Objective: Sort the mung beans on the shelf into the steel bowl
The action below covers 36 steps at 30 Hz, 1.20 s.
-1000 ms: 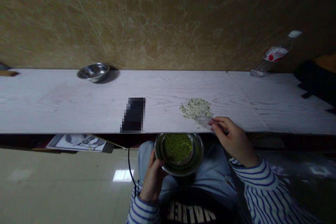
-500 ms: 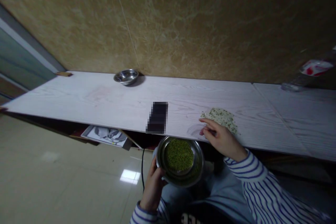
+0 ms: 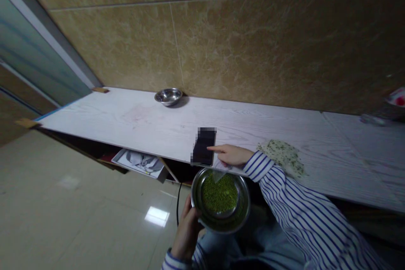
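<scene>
Two hands, two metal bowls and one phone. The left hand (image 3: 186, 228) grips the rim of the large bowl (image 3: 243, 204), which holds green beans (image 3: 220, 194) below the edge of the white table (image 3: 240, 114). The right hand (image 3: 232, 155) curls around one clear plastic piece (image 3: 220, 174), index finger extended over the phone (image 3: 205, 147); I can't tell whether it touches. On the table sit the small bowl (image 3: 168, 98), one speckled patch (image 3: 283, 156) and one bottle (image 3: 394, 107).

Bottle (image 3: 394, 107) cropped by the right edge, label blurred; phone (image 3: 204, 147) screen partly pixelated, its content unreadable.
</scene>
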Each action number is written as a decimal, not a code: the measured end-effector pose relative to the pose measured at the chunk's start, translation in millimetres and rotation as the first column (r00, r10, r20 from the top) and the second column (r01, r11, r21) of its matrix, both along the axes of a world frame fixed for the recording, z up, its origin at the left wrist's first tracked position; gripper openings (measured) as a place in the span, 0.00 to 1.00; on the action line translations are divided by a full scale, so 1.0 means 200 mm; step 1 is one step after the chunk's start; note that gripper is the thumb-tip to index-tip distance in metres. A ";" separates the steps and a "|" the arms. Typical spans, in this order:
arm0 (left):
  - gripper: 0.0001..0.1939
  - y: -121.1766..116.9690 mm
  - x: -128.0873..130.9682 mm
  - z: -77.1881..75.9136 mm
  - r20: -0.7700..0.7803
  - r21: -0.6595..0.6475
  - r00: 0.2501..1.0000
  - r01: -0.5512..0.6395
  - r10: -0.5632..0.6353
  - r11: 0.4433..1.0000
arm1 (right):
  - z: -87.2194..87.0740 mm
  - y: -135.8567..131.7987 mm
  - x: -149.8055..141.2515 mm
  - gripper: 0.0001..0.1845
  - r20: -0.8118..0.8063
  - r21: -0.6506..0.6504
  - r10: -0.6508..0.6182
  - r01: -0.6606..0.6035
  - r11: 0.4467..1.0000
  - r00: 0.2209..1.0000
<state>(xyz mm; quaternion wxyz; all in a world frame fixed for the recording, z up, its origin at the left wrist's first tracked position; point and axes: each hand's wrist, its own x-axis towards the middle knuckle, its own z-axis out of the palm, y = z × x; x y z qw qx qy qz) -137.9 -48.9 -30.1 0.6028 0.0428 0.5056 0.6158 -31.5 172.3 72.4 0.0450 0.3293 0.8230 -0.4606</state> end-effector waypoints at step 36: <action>0.33 0.09 0.46 0.02 -0.048 -0.059 0.979 0.193 -0.196 0.979 | -0.26 -0.18 1.20 0.20 -0.734 -0.047 -0.641 0.924 0.380 0.226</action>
